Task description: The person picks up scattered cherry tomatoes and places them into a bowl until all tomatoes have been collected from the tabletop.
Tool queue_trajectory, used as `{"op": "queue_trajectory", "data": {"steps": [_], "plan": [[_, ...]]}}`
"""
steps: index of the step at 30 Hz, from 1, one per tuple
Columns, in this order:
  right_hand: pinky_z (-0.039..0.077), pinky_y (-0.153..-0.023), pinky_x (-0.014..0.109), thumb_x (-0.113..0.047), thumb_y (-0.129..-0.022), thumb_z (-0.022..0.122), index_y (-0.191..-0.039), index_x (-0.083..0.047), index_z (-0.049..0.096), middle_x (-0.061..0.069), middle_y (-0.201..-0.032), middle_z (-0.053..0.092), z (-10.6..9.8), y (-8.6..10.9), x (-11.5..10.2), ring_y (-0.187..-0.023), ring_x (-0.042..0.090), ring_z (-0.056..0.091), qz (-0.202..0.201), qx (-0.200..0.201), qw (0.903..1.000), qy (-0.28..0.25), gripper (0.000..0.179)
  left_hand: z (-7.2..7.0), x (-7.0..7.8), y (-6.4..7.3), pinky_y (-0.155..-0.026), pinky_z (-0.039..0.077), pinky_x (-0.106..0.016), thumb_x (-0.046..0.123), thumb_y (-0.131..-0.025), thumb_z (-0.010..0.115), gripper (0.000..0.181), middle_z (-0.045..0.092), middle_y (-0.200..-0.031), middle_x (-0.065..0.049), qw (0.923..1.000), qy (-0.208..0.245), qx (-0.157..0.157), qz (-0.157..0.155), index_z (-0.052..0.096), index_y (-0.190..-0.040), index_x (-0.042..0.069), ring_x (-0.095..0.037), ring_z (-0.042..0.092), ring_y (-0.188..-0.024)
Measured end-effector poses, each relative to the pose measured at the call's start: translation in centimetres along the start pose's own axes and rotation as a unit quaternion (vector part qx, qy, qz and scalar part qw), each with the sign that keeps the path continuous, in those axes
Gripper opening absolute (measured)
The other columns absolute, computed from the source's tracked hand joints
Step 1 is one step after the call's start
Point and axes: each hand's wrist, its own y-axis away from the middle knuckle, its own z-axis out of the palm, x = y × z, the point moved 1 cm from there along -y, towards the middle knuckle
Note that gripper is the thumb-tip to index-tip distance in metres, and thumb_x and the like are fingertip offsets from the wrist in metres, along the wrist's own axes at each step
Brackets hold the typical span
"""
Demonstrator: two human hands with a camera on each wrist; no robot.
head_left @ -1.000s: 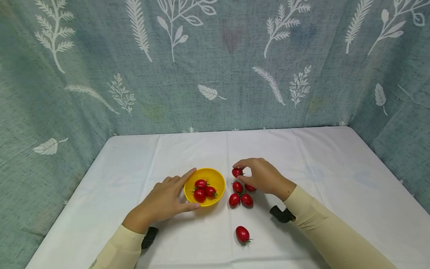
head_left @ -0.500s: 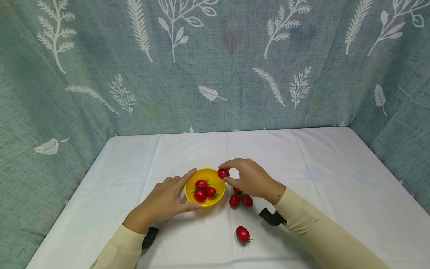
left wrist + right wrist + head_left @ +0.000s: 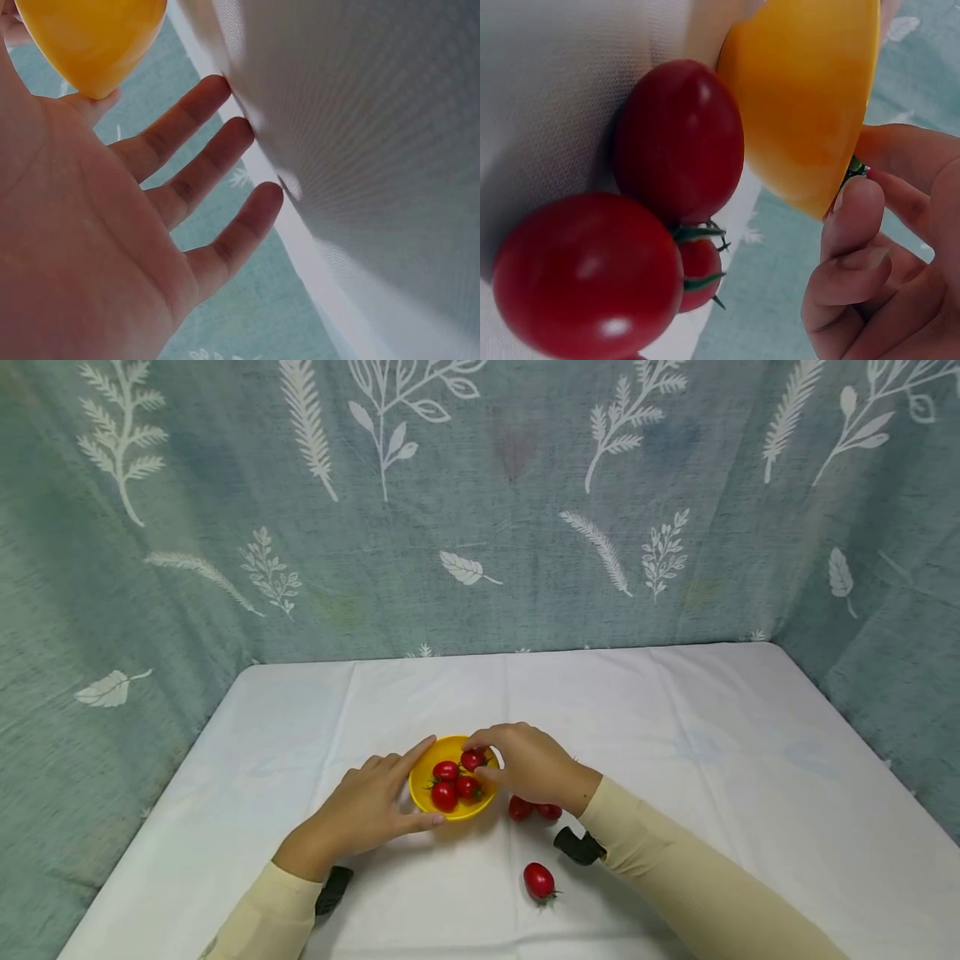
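Note:
A yellow bowl point(image 3: 422, 793) stands on the white cloth with three red cherry tomatoes point(image 3: 444, 796) in it. My left hand point(image 3: 367, 810) holds the bowl at its left side, thumb and index finger spread along the rim; in the left wrist view its other fingers are straight, tips at the cloth. My right hand point(image 3: 536, 766) pinches another cherry tomato point(image 3: 472, 761) between thumb and fingers, over the bowl's right side. From the right wrist, little but its green stem point(image 3: 856, 166) shows beside the bowl wall point(image 3: 810, 97).
Right of the bowl, cherry tomatoes point(image 3: 521, 807) lie partly under my right hand; the right wrist view shows several close up point(image 3: 682, 142). A single tomato point(image 3: 539, 882) lies nearer the front. A patterned green curtain point(image 3: 480, 527) hangs behind the table point(image 3: 375, 702).
My right hand has lifted a cherry tomato from the group and carried it left to over the bowl. The left hand has stayed at the bowl's rim.

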Motion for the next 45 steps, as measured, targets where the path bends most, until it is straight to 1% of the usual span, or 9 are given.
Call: {"op": "queue_trajectory", "data": {"steps": [4, 8, 18, 25, 30, 37, 45], "plan": [[0.052, -0.099, 0.037, -0.022, -0.091, 0.075, -0.123, -0.016, 0.07, -0.003, -0.116, 0.072, 0.5, -0.6, -0.3, -0.109, 0.015, 0.066, 0.001, -0.014, 0.9997, 0.018, 0.033, 0.2, -0.3, 0.2, -0.087, 0.047, -0.05, 0.086, -0.076, 0.055, 0.103, 0.063, -0.125, -0.001, 1.0, 0.003, -0.002, -0.004, 0.022, -0.16, 0.036, -0.026, 0.055, -0.116], [0.052, -0.098, 0.037, -0.021, -0.091, 0.074, -0.122, -0.017, 0.07, -0.003, -0.116, 0.073, 0.8, -0.8, -0.5, -0.109, 0.017, 0.066, 0.0, -0.019, 0.9996, 0.022, 0.031, 0.3, -0.5, 0.4, -0.086, 0.048, -0.049, 0.087, -0.075, 0.055, 0.104, 0.063, -0.124, 0.0, 1.0, 0.002, 0.002, -0.003, 0.022, -0.16, 0.036, -0.025, 0.055, -0.115], [0.055, -0.087, 0.03, -0.022, -0.091, 0.075, -0.121, -0.019, 0.069, -0.003, -0.113, 0.073, 1.1, -0.9, -0.7, -0.097, 0.013, 0.065, 0.017, -0.034, 0.9989, 0.029, 0.031, 0.3, -0.5, 0.4, -0.084, 0.048, -0.049, 0.085, -0.076, 0.057, 0.103, 0.063, -0.125, -0.001, 1.0, 0.006, -0.001, -0.003, 0.023, -0.16, 0.035, -0.025, 0.055, -0.114], [0.055, -0.083, 0.028, -0.023, -0.09, 0.076, -0.12, -0.019, 0.069, -0.003, -0.112, 0.073, 1.1, -1.0, -0.8, -0.091, 0.011, 0.064, 0.023, -0.038, 0.9981, 0.043, 0.03, 0.2, -0.4, 0.3, -0.082, 0.047, -0.046, 0.084, -0.076, 0.057, 0.103, 0.063, -0.123, 0.0, 0.9999, 0.001, 0.011, 0.007, 0.022, -0.16, 0.035, -0.023, 0.056, -0.111], [0.054, -0.081, 0.025, -0.024, -0.09, 0.076, -0.118, -0.019, 0.071, -0.004, -0.109, 0.074, 1.3, -1.2, -0.7, -0.088, 0.009, 0.063, 0.021, -0.04, 0.9974, 0.055, 0.029, 0.3, -0.5, 0.3, -0.082, 0.047, -0.046, 0.085, -0.076, 0.056, 0.103, 0.063, -0.122, 0.0, 0.9999, 0.003, 0.008, 0.005, 0.022, -0.159, 0.036, -0.023, 0.055, -0.111], [0.055, -0.087, 0.031, -0.024, -0.089, 0.078, -0.116, -0.018, 0.074, -0.005, -0.109, 0.075, 1.3, -1.2, -0.8, -0.094, 0.011, 0.067, 0.018, -0.037, 0.9965, 0.072, 0.029, 0.3, -0.4, 0.2, -0.083, 0.047, -0.047, 0.086, -0.076, 0.055, 0.102, 0.063, -0.124, 0.0, 0.9998, 0.002, 0.014, 0.011, 0.022, -0.16, 0.036, -0.024, 0.056, -0.113], [0.056, -0.091, 0.034, -0.025, -0.089, 0.078, -0.119, -0.018, 0.074, -0.004, -0.113, 0.075, 1.1, -1.2, -0.7, -0.1, 0.013, 0.068, 0.027, -0.041, 0.9963, 0.07, 0.031, 0.3, -0.4, 0.0, -0.084, 0.047, -0.048, 0.086, -0.076, 0.054, 0.103, 0.063, -0.124, 0.0, 0.9999, 0.004, 0.007, 0.011, 0.021, -0.16, 0.036, -0.023, 0.055, -0.112]]}}
